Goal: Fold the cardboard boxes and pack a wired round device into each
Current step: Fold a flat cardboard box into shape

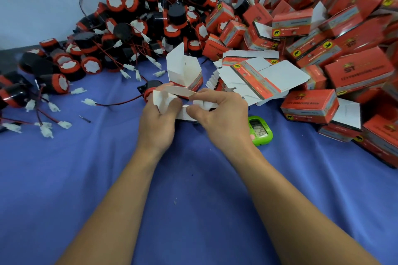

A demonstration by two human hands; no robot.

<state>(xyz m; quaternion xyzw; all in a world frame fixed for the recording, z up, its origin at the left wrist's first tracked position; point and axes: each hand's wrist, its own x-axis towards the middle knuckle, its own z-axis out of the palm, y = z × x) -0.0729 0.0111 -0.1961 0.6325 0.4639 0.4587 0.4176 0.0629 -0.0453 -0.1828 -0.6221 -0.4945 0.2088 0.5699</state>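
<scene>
A half-formed red and white cardboard box (pixel 185 71) stands in front of me with its white flaps up. My left hand (pixel 159 118) holds the near flaps from the left, fingers curled round them. My right hand (pixel 219 112) pinches the flaps from the right. A black and red round device (pixel 150 88) with a red-black wire and a white plug (pixel 89 102) lies just behind my left hand, partly hidden by the box. A stack of flat unfolded boxes (pixel 254 77) lies to the right of the box.
A big heap of round wired devices (pixel 137 19) fills the back left. Folded red boxes (pixel 336 49) pile up at the back right and right. A green digital timer (pixel 259 130) lies by my right wrist. Blue cloth (pixel 193 189) covers the table.
</scene>
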